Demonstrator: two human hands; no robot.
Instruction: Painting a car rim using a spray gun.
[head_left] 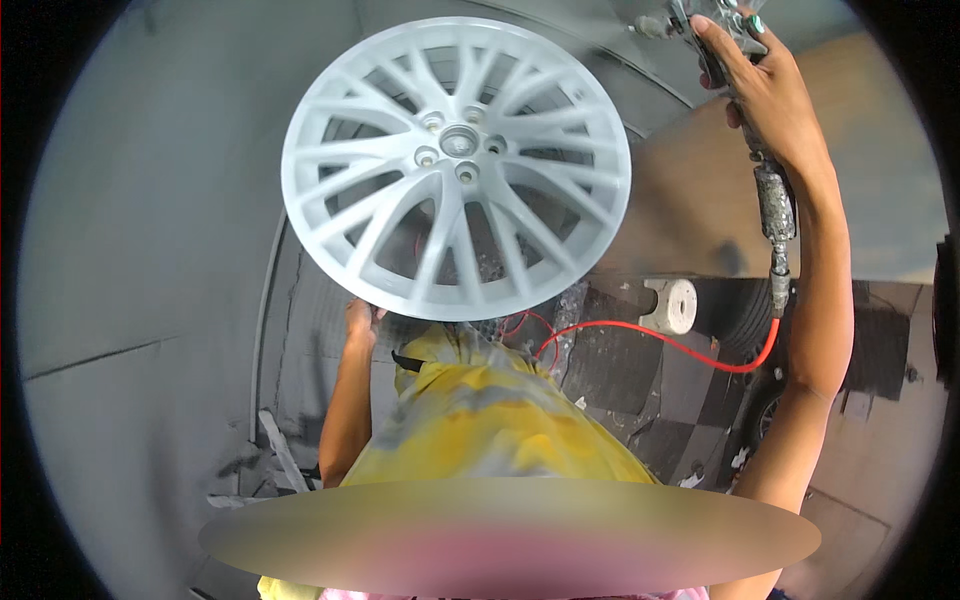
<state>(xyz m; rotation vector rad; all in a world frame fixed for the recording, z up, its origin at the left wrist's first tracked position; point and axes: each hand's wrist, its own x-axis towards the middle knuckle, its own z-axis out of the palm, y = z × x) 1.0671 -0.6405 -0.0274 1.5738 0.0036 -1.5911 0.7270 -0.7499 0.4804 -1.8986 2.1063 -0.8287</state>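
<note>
A white multi-spoke wheel rim [400,190] faces me at the upper middle, with bolt holes around its centre cap recess. My right hand [765,85] is raised to the right of the rim, closed around a spray gun [712,65] spattered with paint and partly cut off by the top of the picture. Below the gun's grip hangs a paint-crusted inline fitting [775,200], joined to a red air hose [690,350]. At the rim's lower left edge is my left hand [362,318]; the rim hides most of its fingers, and whether it grips anything is unclear.
Grey wall sheeting [150,220] curves along the left. A tan panel [700,210] stands behind the right arm. On the floor are a white roll-shaped object [680,307] and dark tyres [738,320]. The hose loops low across the floor beside my yellow, paint-stained clothing [480,420].
</note>
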